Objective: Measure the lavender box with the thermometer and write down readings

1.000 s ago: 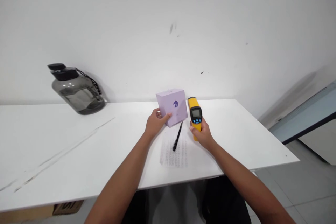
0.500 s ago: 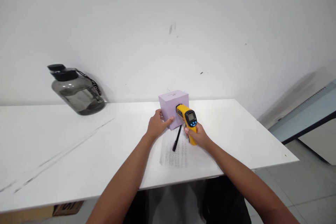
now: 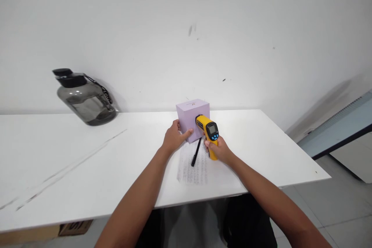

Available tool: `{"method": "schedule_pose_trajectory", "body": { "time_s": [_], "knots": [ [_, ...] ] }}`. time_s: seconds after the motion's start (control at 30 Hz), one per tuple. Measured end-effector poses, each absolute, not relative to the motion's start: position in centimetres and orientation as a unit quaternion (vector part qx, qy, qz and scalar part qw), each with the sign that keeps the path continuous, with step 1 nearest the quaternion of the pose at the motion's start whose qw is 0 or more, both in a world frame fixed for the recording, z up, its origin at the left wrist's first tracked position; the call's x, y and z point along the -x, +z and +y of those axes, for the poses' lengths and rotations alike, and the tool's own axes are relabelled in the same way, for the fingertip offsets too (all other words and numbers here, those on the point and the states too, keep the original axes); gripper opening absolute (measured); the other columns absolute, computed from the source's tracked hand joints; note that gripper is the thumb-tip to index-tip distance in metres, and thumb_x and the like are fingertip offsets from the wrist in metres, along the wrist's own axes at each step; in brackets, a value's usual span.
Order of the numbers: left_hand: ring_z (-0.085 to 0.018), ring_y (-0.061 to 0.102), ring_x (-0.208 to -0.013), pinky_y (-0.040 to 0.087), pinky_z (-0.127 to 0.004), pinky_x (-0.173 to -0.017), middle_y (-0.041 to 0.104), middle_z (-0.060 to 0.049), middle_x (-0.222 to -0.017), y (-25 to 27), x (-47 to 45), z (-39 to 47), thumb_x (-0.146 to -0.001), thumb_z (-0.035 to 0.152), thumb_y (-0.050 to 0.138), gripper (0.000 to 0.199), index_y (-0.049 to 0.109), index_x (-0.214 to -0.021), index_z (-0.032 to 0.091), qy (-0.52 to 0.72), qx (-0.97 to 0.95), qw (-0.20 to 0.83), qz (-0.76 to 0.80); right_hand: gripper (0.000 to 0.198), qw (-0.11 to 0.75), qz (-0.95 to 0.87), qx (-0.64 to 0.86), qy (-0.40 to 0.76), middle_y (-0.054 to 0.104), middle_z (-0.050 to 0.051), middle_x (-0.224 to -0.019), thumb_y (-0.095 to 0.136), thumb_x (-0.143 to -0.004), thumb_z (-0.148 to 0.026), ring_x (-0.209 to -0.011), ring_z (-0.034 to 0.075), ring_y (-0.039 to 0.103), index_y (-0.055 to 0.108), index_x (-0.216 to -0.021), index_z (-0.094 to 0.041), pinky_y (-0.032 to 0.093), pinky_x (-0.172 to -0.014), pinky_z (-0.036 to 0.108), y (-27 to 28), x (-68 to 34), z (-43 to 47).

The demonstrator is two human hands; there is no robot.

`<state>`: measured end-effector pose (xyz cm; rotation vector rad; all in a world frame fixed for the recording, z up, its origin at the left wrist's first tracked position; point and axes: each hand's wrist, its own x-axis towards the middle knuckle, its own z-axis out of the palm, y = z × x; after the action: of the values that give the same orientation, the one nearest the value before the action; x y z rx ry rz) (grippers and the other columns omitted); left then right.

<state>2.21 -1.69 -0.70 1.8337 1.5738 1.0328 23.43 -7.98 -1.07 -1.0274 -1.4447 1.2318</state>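
A lilac box (image 3: 190, 120) stands on the white table, gripped at its left side by my left hand (image 3: 175, 137), thumb on the near face and fingers round the side. My right hand (image 3: 221, 150) is closed round the handle of a yellow and black infrared thermometer (image 3: 207, 126). Its nose points at the near face of the box, very close to it; whether they touch I cannot tell. Below the box a black pen (image 3: 196, 153) lies on a sheet of paper (image 3: 193, 176) covered with writing.
A large grey see-through water bottle (image 3: 88, 102) with a black lid and strap stands at the back left by the wall. The white table (image 3: 72, 186) has its right edge near a pale blue panel (image 3: 337, 131). A cardboard box (image 3: 74, 228) shows below the table at left.
Both hands, the box and the thermometer keep the same arrangement. The whole view has shifted very slightly.
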Motion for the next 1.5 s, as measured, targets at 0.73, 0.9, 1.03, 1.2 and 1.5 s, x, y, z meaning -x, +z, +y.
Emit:
{"method": "schedule_pose_trajectory", "body": {
  "time_s": [0.73, 0.9, 1.03, 1.2, 1.5],
  "knots": [
    [-0.025, 0.068, -0.099, 0.052, -0.040, -0.087, 0.070, -0.012, -0.118, -2.1, -2.0, -0.3, -0.074, 0.068, 0.070, 0.072, 0.051, -0.126, 0.020, 0.418, -0.627, 0.330, 0.568, 0.038, 0.534, -0.610, 0.527, 0.256, 0.057, -0.002, -0.073, 0.062, -0.078, -0.048, -0.062, 0.017, 0.051, 0.054, -0.104, -0.021, 0.046, -0.060, 0.031, -0.4, -23.8, -8.3],
    [-0.025, 0.068, -0.099, 0.052, -0.041, -0.088, 0.070, -0.012, -0.118, -2.2, -1.9, -0.2, -0.075, 0.068, 0.069, 0.072, 0.051, -0.126, 0.020, 0.419, -0.628, 0.331, 0.567, 0.038, 0.525, -0.620, 0.528, 0.250, 0.056, -0.002, -0.072, 0.062, -0.079, -0.047, -0.061, 0.016, 0.050, 0.054, -0.104, -0.021, 0.044, -0.059, 0.030, -0.4, -23.8, -8.3],
    [-0.025, 0.068, -0.099, 0.052, -0.041, -0.088, 0.070, -0.012, -0.117, -2.1, -2.0, -0.3, -0.075, 0.066, 0.070, 0.071, 0.052, -0.127, 0.020, 0.424, -0.627, 0.333, 0.563, 0.036, 0.522, -0.621, 0.531, 0.244, 0.055, -0.003, -0.071, 0.062, -0.079, -0.047, -0.060, 0.016, 0.049, 0.054, -0.103, -0.021, 0.043, -0.058, 0.030, -0.4, -23.8, -8.3],
    [-0.026, 0.067, -0.101, 0.052, -0.042, -0.089, 0.071, -0.012, -0.117, -1.9, -2.0, -0.5, -0.075, 0.065, 0.070, 0.072, 0.053, -0.128, 0.020, 0.423, -0.628, 0.327, 0.566, 0.037, 0.522, -0.617, 0.537, 0.241, 0.054, -0.004, -0.069, 0.062, -0.078, -0.048, -0.059, 0.016, 0.048, 0.053, -0.102, -0.021, 0.042, -0.057, 0.029, -0.3, -23.8, -8.3],
    [-0.027, 0.066, -0.105, 0.052, -0.042, -0.091, 0.070, -0.012, -0.119, -1.6, -2.0, -0.6, -0.076, 0.067, 0.068, 0.073, 0.051, -0.130, 0.021, 0.411, -0.634, 0.327, 0.567, 0.036, 0.512, -0.628, 0.534, 0.241, 0.055, -0.003, -0.072, 0.062, -0.080, -0.047, -0.061, 0.016, 0.050, 0.053, -0.103, -0.021, 0.043, -0.058, 0.029, -0.5, -24.0, -8.3]
  ]
}}
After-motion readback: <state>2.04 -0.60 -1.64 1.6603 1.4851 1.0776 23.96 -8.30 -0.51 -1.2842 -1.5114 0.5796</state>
